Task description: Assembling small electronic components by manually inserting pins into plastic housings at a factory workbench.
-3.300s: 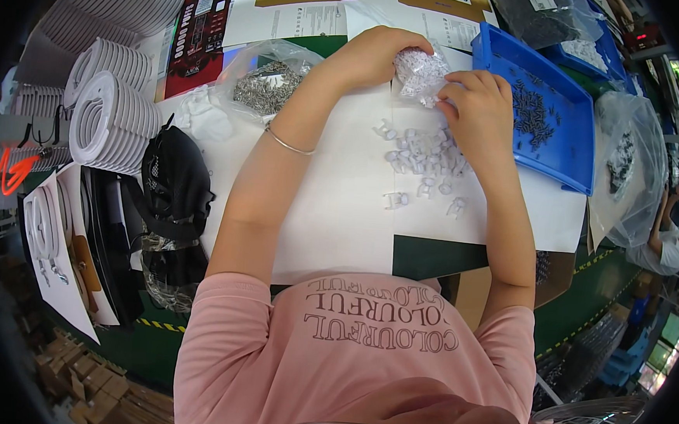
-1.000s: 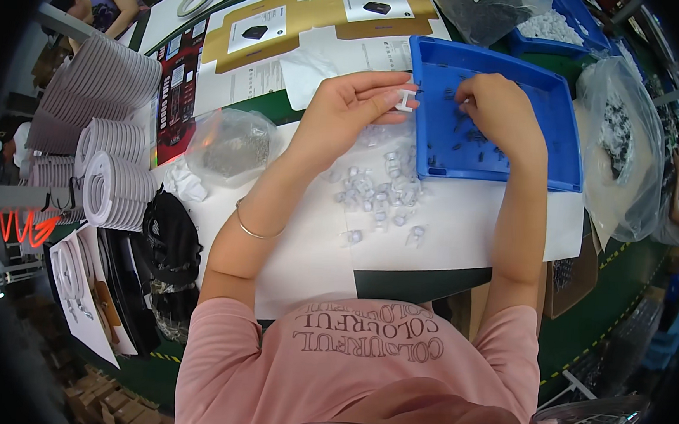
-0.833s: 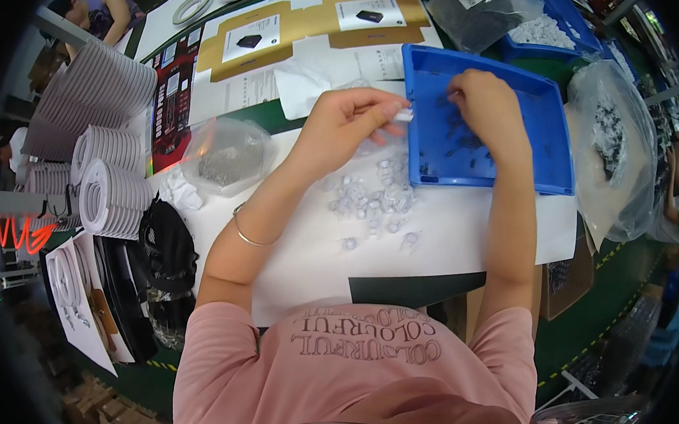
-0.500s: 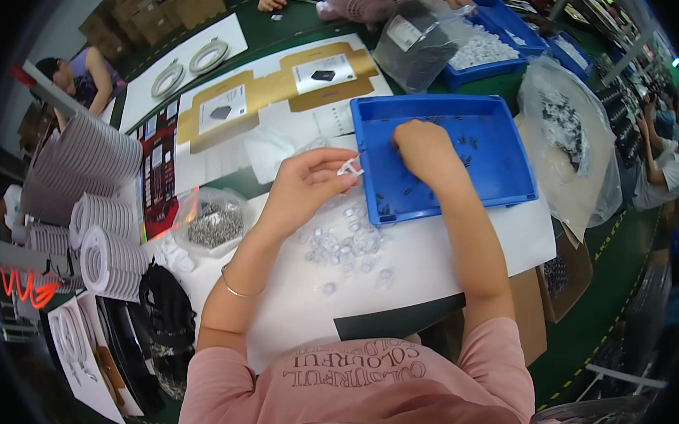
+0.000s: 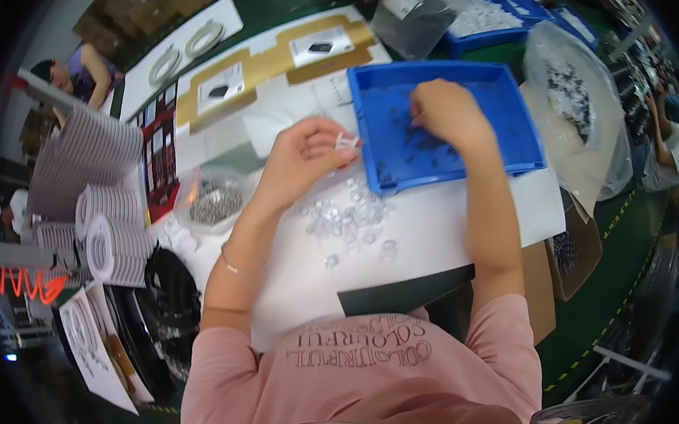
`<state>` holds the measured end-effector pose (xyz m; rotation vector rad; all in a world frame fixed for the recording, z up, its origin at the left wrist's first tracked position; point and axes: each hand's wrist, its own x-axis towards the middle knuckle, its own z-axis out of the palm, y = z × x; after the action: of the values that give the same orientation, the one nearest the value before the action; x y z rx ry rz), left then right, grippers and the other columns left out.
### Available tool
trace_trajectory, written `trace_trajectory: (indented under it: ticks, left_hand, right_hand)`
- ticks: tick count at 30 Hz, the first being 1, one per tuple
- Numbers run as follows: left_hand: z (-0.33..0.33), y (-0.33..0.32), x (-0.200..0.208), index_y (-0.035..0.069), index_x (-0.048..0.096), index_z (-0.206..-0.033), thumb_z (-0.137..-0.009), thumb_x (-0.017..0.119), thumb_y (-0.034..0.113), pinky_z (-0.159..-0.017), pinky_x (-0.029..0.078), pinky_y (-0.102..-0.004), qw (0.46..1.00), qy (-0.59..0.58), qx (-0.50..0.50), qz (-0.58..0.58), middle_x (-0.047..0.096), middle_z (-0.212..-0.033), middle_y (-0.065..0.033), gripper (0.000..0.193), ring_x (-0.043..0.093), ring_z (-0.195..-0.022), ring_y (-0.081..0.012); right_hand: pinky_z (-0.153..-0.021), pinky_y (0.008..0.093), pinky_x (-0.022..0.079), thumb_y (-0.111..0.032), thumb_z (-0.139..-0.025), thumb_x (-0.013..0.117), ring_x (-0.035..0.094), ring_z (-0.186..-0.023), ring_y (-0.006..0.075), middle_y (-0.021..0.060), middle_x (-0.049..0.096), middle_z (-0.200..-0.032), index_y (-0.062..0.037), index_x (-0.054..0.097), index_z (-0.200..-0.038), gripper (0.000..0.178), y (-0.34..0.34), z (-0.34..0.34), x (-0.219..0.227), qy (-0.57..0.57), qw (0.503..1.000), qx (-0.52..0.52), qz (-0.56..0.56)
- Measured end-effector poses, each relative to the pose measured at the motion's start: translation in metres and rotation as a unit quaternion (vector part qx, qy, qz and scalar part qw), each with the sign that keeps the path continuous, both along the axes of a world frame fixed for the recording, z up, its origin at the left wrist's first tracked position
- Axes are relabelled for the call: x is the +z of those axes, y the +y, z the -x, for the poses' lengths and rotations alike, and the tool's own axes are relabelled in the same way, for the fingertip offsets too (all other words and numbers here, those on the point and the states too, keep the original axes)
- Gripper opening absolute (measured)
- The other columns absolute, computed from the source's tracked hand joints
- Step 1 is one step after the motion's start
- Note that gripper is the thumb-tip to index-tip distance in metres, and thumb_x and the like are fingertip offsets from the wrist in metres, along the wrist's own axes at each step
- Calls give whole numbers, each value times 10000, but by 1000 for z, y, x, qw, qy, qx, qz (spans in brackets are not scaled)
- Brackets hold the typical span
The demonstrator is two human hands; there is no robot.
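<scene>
My left hand is closed around a small white plastic part with prongs, pinched between thumb and fingers beside the tray's left wall. My right hand is inside the blue tray, its fingers curled downward and pressed together near the tray floor. Whatever lies between those fingertips is hidden. Small dark pieces are scattered over the tray floor, blurred here. Just below my left hand, many small clear plastic pieces lie loose on the white sheet.
A clear bag of small metal parts sits left of my left forearm. Flat printed cartons lie beyond. White ring stacks stand at the left. A plastic bag and an open carton are at the right. Another person sits far left.
The whole view has shifted, so the table things sit higher in the picture. My right hand has moved slightly rightward within the tray. My left hand keeps its hold on the white part.
</scene>
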<state>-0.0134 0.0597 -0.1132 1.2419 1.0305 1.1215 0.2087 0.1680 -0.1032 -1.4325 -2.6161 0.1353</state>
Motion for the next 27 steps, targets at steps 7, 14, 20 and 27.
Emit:
trace_trajectory:
  ticks: [7, 14, 20, 27]
  left_hand:
    - [0, 2, 1, -40, 566, -1018, -820, 627, -3, -755, 532, -257, 1000, -18, -3, 3, 645, -1014, -160, 210, 655, -872, -176]
    - [1, 1, -7, -42, 588, -1026, -825, 628, 9, -755, 530, -256, 1000, -19, -21, -6, 645, -1019, -162, 211, 657, -870, -176]
    - [4, 1, -9, -39, 587, -1034, -825, 622, 4, -772, 525, -248, 1000, 5, -19, -23, 645, -1017, -155, 216, 652, -881, -170]
    - [0, 5, -10, -26, 592, -1032, -838, 617, 26, -753, 508, -217, 1000, -7, -9, -26, 626, -984, -84, 202, 609, -841, -105]
  right_hand:
    - [-628, 348, 483, -56, -650, 683, 625, -678, 251, 96, 654, -720, -59, 674, -726, 76, -2, 0, 7, -11, 991, 1, 134]
    - [-643, 349, 486, -54, -627, 699, 630, -727, 247, 91, 652, -741, -68, 669, -739, 116, -17, 10, -1, -39, 995, 55, 76]
    - [-636, 357, 486, -53, -603, 701, 626, -725, 256, 95, 652, -739, -82, 668, -712, 117, -23, 17, 5, -76, 985, 54, 144]
    - [-604, 352, 483, -44, -589, 680, 621, -677, 256, 94, 636, -675, -73, 659, -696, 113, -18, 16, -3, -88, 987, 85, 107]
